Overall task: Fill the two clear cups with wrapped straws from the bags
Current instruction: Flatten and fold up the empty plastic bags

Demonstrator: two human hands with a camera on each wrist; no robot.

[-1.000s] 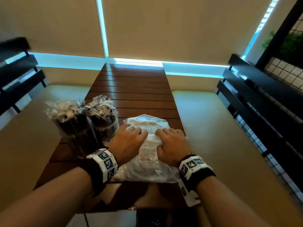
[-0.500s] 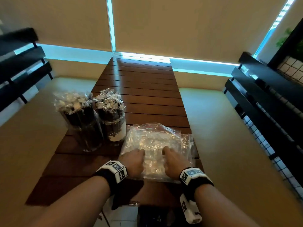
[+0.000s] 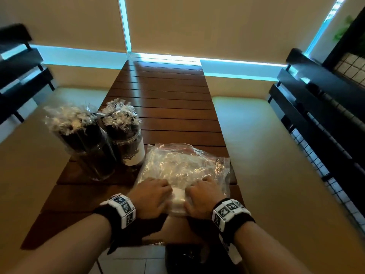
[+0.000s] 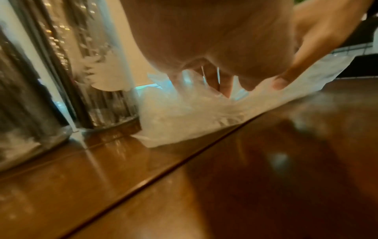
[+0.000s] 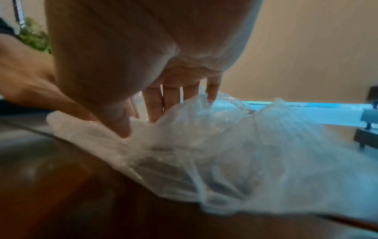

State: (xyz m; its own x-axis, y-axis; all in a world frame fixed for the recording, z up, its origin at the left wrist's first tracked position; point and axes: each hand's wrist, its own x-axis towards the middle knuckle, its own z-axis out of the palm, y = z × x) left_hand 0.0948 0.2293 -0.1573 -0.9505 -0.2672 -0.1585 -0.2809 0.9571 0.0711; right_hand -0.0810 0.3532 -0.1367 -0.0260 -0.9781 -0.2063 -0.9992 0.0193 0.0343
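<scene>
Two clear cups stand at the table's left, each packed with wrapped black straws: the left cup (image 3: 87, 153) and the right cup (image 3: 128, 143), also seen close in the left wrist view (image 4: 98, 80). To their right lie crumpled, empty-looking clear plastic bags (image 3: 183, 165). My left hand (image 3: 152, 194) and right hand (image 3: 203, 194) sit side by side on the bags' near edge and press them down. In the left wrist view the thumb (image 4: 280, 82) lies spread on the plastic (image 4: 194, 119). The right fingers (image 5: 155, 105) lie fairly straight on the bag (image 5: 245, 153).
The slatted wooden table (image 3: 167, 95) runs away from me to a window wall. Cushioned benches (image 3: 266, 155) flank it, with black slatted backrests (image 3: 325, 115) beyond. A dark object (image 3: 183, 258) sits below the table's near edge.
Both hands have slid toward me across the bags, from their middle to the near edge. The plastic beyond the fingers has puffed up. The cups have not moved.
</scene>
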